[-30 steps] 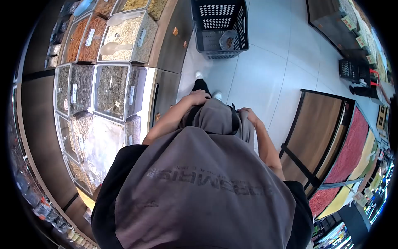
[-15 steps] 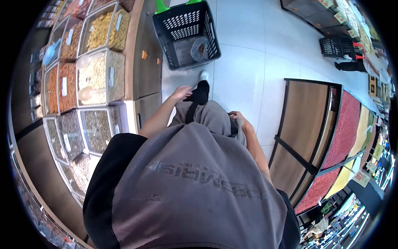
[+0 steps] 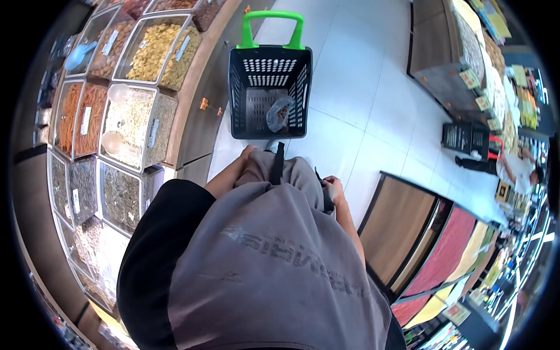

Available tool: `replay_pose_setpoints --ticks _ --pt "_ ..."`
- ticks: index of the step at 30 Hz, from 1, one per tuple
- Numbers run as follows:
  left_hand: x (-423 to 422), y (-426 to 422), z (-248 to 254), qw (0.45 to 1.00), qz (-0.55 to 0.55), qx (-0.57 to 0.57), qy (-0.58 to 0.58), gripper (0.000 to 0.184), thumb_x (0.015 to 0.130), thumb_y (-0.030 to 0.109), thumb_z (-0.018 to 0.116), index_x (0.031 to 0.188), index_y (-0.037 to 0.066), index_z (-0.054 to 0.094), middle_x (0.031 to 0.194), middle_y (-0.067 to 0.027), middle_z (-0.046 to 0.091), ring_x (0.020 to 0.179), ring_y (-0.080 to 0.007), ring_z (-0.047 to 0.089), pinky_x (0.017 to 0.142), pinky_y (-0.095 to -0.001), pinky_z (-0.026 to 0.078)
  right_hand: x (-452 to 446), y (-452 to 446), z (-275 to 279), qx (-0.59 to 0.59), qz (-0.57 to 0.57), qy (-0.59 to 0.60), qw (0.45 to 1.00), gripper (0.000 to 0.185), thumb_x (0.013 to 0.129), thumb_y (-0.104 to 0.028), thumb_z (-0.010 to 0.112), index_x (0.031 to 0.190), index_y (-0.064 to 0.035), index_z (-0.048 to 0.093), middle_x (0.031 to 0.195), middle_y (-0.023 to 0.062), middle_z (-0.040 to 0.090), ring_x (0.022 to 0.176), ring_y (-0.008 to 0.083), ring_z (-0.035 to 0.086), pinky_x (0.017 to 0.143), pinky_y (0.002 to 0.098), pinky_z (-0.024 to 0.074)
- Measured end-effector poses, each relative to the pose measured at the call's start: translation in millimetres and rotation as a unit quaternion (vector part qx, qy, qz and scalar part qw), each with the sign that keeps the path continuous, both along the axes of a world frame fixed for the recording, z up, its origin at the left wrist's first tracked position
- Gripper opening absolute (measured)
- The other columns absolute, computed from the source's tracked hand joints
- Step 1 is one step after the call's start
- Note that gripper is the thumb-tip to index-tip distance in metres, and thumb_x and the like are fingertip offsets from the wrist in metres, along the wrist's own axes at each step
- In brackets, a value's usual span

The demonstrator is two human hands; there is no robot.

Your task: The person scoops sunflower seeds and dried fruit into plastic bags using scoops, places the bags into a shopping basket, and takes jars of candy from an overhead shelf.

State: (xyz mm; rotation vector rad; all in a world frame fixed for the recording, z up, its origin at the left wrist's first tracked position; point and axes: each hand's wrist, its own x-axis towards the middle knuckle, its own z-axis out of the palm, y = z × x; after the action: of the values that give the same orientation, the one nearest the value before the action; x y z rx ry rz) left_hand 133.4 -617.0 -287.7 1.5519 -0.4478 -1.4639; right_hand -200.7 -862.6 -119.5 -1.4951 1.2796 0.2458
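Note:
A dark shopping basket (image 3: pixel 270 87) with a raised green handle (image 3: pixel 274 16) stands on the floor ahead of me. Inside it lies a clear plastic bag (image 3: pixel 279 114) with small brownish contents. My left hand (image 3: pixel 247 155) is at the front of my grey shirt (image 3: pixel 262 251), just below the basket's near end, its fingers mostly hidden. At my right side, my right hand (image 3: pixel 334 189) has its fingers curled at a small dark item or strap by the shirt's edge. What exactly it grips is unclear. A black strap (image 3: pixel 277 166) hangs at the shirt front.
Clear bins of dried foods (image 3: pixel 131 125) line the left, some with scoops (image 3: pixel 81 55). A wooden display stand (image 3: pixel 402 227) with red and yellow grains is at right. Farther off, a person (image 3: pixel 516 172) is near another dark basket (image 3: pixel 464 139).
The basket sits lower and more upright in view, its green handle now fully visible. My left hand has drawn in against the shirt. The shelves have shifted with my head's movement.

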Motion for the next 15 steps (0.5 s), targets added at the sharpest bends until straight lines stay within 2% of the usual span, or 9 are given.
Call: replay_pose_setpoints --ticks 1,2,4,5,6,8,9,11,15 --pt "7.8 -10.5 1.6 1.000 -0.004 0.015 -0.014 0.032 0.091 0.030 0.065 0.107 0.003 0.072 0.100 -0.0165 0.072 0.092 -0.0188 0.067 0.078 -0.0345 0.052 11.6 -8.3 7.8 -0.015 0.003 -0.001 1.000 0.018 0.083 -0.013 0.068 0.092 0.0026 0.068 0.081 0.0065 0.068 0.072 0.0150 0.062 0.069 0.0303 0.0511" --pt "10.8 -22.1 3.6 1.000 0.006 0.009 -0.015 0.032 0.091 0.030 0.065 0.107 0.003 0.072 0.100 -0.0165 0.072 0.092 -0.0188 0.067 0.078 -0.0345 0.052 20.5 -17.2 17.5 -0.053 0.032 -0.001 0.998 0.022 0.083 -0.017 0.067 0.092 0.0027 0.068 0.080 0.0065 0.068 0.072 0.0150 0.060 0.069 0.0309 0.0505" --pt "12.3 -56.3 39.4 0.958 0.213 0.158 0.107 0.043 0.091 0.036 0.064 0.120 0.004 0.064 0.105 -0.0210 0.070 0.093 -0.0272 0.069 0.078 -0.0394 0.055 29.2 -38.2 7.8 -0.074 0.041 -0.049 0.995 0.024 0.082 -0.020 0.068 0.091 0.0025 0.069 0.078 0.0061 0.067 0.071 0.0147 0.059 0.069 0.0312 0.0495" --pt "19.9 -64.2 38.7 0.907 0.313 0.165 0.229 0.053 0.089 0.041 0.064 0.129 0.007 0.055 0.111 -0.0235 0.067 0.091 -0.0313 0.070 0.075 -0.0430 0.056 40.9 -47.1 18.8 -0.073 0.037 -0.057 0.995 0.023 0.082 -0.020 0.069 0.090 0.0016 0.069 0.077 0.0051 0.066 0.070 0.0131 0.057 0.067 0.0297 0.0480" --pt "25.8 -73.1 68.3 0.902 0.322 0.179 0.226 0.055 0.088 0.044 0.064 0.130 0.010 0.053 0.116 -0.0194 0.066 0.093 -0.0283 0.070 0.073 -0.0405 0.055 45.1 -56.9 8.4 -0.078 0.028 -0.057 0.995 0.022 0.082 -0.020 0.070 0.090 0.0010 0.069 0.077 0.0047 0.066 0.069 0.0123 0.058 0.066 0.0285 0.0474" --pt "33.0 -90.6 82.6 0.943 0.243 0.192 0.123 0.053 0.089 0.046 0.063 0.129 0.012 0.055 0.111 -0.0141 0.067 0.091 -0.0243 0.068 0.074 -0.0365 0.054 60.0 -75.7 10.4 -0.079 0.038 -0.056 0.995 0.022 0.082 -0.020 0.071 0.090 0.0009 0.069 0.076 0.0041 0.066 0.070 0.0115 0.058 0.065 0.0276 0.0469" --pt "38.2 -101.6 96.7 0.938 0.260 0.191 0.127 0.053 0.089 0.046 0.063 0.129 0.012 0.055 0.111 -0.0141 0.067 0.091 -0.0243 0.068 0.074 -0.0365 0.054 63.8 -88.0 4.2 -0.076 0.046 -0.067 0.994 0.021 0.084 -0.019 0.070 0.090 0.0013 0.069 0.076 0.0039 0.066 0.070 0.0115 0.058 0.065 0.0274 0.0468" --pt "56.5 -136.3 131.6 0.942 0.260 0.172 0.125 0.058 0.092 0.051 0.060 0.135 0.013 0.050 0.116 -0.0121 0.066 0.102 -0.0226 0.066 0.086 -0.0357 0.052 75.9 -113.9 -7.7 -0.060 0.054 -0.085 0.993 0.020 0.084 -0.018 0.070 0.090 0.0015 0.069 0.076 0.0036 0.066 0.070 0.0113 0.058 0.065 0.0271 0.0467" --pt "115.9 -228.8 165.3 0.937 0.328 0.094 0.075 0.064 0.089 0.053 0.066 0.137 0.013 0.051 0.118 -0.0098 0.064 0.102 -0.0201 0.065 0.086 -0.0350 0.051 114.1 -178.9 -12.9 -0.022 0.096 -0.091 0.991 0.020 0.086 -0.017 0.069 0.091 0.0026 0.070 0.077 0.0035 0.066 0.070 0.0107 0.057 0.066 0.0267 0.0462"
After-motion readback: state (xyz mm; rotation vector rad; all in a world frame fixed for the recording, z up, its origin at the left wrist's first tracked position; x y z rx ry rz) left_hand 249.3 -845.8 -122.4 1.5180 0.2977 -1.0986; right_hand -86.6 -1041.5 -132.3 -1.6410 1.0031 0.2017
